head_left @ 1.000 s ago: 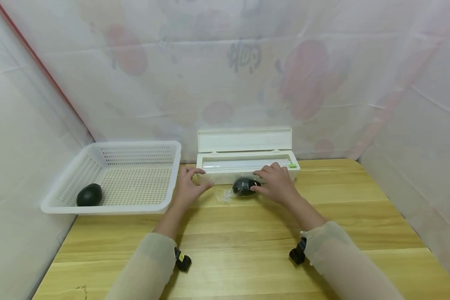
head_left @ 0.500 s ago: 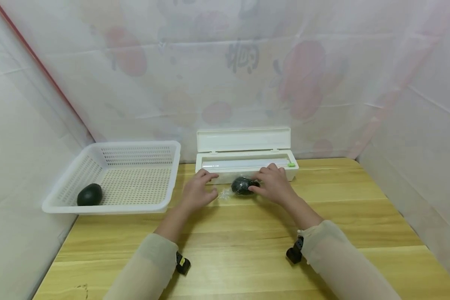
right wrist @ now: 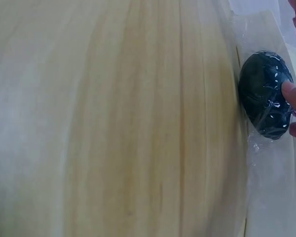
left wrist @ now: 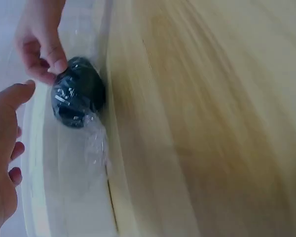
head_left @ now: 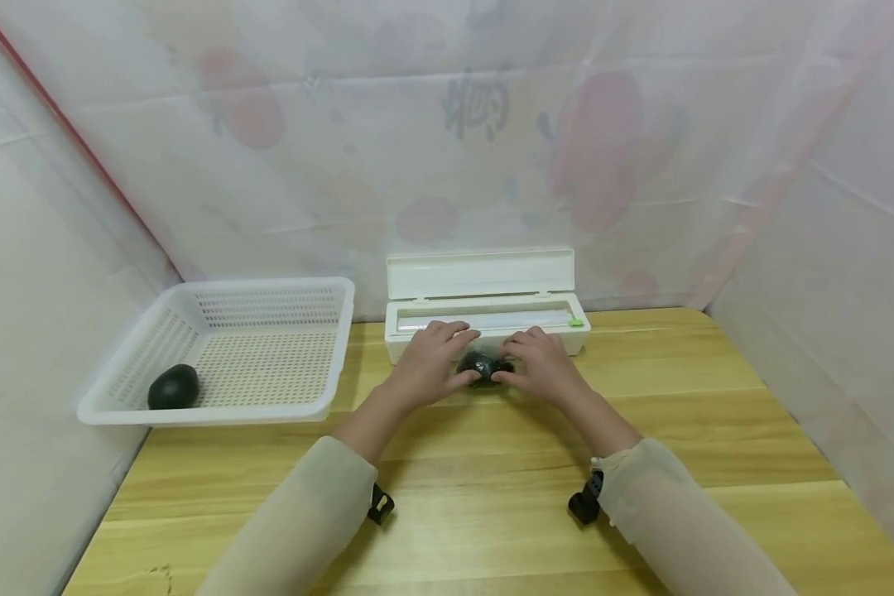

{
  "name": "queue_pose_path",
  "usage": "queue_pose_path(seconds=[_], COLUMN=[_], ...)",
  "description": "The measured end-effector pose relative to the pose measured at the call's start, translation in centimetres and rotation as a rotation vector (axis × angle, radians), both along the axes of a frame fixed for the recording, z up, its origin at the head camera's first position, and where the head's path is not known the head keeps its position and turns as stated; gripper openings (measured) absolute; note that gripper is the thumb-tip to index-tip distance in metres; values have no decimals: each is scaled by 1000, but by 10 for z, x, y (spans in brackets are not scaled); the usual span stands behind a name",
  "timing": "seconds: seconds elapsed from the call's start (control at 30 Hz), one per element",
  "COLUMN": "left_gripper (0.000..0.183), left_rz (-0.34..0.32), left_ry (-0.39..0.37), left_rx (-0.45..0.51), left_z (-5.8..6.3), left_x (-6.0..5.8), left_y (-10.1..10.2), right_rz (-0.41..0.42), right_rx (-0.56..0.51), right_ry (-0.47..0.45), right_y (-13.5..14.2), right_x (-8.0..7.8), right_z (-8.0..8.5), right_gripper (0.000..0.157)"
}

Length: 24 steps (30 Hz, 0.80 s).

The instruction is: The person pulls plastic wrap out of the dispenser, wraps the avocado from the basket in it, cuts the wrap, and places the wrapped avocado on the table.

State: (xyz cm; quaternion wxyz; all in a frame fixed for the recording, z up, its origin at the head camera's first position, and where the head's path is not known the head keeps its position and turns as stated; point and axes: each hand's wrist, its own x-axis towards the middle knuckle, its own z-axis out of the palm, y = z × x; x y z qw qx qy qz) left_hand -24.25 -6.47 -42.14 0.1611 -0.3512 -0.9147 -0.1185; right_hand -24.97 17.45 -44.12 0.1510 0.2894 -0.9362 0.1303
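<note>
A dark green avocado (head_left: 480,364) wrapped in clear cling film lies on the table against the front of a white cling film dispenser (head_left: 417,348). My right hand (head_left: 542,364) pinches its right end, thumb on the near side and fingers behind. Over the avocado's left end reaches my left hand (head_left: 432,364), thumb and forefinger apart. In the left wrist view my left hand (left wrist: 2,148) has loosely bent fingers beside the avocado (left wrist: 79,94), holding nothing. A crumpled tail of film (left wrist: 94,140) trails from it there. The right wrist view shows my right thumb (right wrist: 293,96) pressed on the wrapped skin.
The dispenser's lid (head_left: 480,274) stands raised at the back, with a film roll (head_left: 492,320) inside and a green slider (head_left: 575,322) at the right. At the left, a white perforated basket (head_left: 335,356) holds another avocado (head_left: 174,387). Fabric walls (head_left: 417,149) enclose the table.
My left hand has moved right, from the dispenser's left end to the wrapped avocado. My right hand stays at the avocado's right end. The head view has shifted slightly.
</note>
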Motion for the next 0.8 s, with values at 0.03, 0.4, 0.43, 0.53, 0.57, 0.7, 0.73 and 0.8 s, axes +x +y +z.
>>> queue_pose_path(seconds=[0.03, 0.4, 0.43, 0.53, 0.57, 0.7, 0.73, 0.8], left_gripper=[63, 38, 35, 28, 27, 25, 25, 26], left_rz=[11, 89, 95, 110, 112, 122, 129, 147], left_ry=[-19, 26, 34, 46, 43, -4, -30, -95], left_rx=[-41, -119, -113, -67, -48, 43, 64, 102], left_z=[1, -10, -12, -17, -19, -24, -25, -27], left_x=[0, 7, 8, 10, 11, 14, 14, 16], left_y=[3, 15, 16, 16, 17, 18, 19, 20], right_rz=[8, 101, 107, 98, 91, 53, 45, 36], right_rx=[-5, -98, -107, -120, -121, -115, -110, -92], right_ry=[-3, 81, 86, 70, 66, 62, 59, 62], right_y=[0, -1, -2, -3, -4, -5, -5, -5], right_x=[0, 8, 9, 13, 15, 20, 21, 23], right_z=[-1, -10, -11, -12, -12, -11, -11, -11], right_gripper=[29, 25, 25, 24, 24, 24, 23, 22])
